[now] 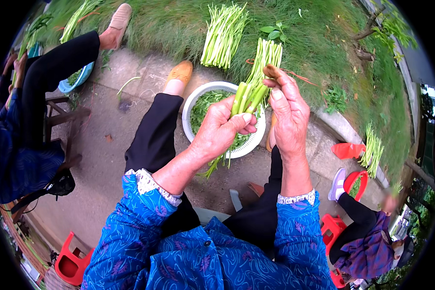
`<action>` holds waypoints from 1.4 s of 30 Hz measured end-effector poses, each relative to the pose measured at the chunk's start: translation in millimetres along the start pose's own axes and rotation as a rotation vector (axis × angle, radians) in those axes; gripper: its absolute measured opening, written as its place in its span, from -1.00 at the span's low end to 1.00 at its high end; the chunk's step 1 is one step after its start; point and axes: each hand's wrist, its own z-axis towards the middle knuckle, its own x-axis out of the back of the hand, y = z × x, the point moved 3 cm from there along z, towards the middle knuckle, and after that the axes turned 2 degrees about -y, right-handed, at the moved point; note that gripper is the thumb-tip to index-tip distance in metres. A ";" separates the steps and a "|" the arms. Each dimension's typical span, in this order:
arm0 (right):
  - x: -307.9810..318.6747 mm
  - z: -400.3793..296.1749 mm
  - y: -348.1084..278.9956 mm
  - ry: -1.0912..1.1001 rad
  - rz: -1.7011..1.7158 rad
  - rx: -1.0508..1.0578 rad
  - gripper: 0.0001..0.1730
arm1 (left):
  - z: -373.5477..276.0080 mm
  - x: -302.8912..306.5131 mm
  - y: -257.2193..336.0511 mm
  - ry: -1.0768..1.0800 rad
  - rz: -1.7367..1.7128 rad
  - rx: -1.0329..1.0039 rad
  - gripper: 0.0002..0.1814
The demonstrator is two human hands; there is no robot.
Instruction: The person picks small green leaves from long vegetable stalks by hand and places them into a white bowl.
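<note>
My left hand (221, 125) grips a few thick green vegetable stalks (241, 97), their cut ends pointing up and away from me. Leafy tips hang below that hand, over the rim of a white plastic basket (193, 98). Inside the basket lie loose green leaves (208, 105). Close beside the stalk ends, my right hand (288, 105) is raised with its thumb and fingers apart and dark-stained fingertips. Whether those fingertips touch the stalks cannot be made out. Just beyond the hands, a bundle of stripped stalks (269, 54) lies on the grass, with red string by it.
Another stalk bundle (224, 38) lies on the grass. One person (18, 156) sits at left near a blue basin (78, 80); another (366, 246) sits at right near a red basin (362, 183). A red plastic stool (72, 262) stands lower left. A stone curb (335, 123) edges the grass.
</note>
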 end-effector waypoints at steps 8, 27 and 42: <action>-4.7 -3.3 3.2 -0.201 -0.009 0.032 -0.66 | -1.4 -8.1 5.8 -0.019 -0.026 0.006 -0.72; -32.0 -17.3 19.9 -0.338 0.138 -0.287 -0.25 | 12.8 27.3 15.0 0.051 -0.549 -0.279 -0.78; -10.0 -17.0 17.6 -0.376 -1.024 0.066 -0.74 | -6.3 38.4 56.6 0.520 1.099 -0.590 -0.04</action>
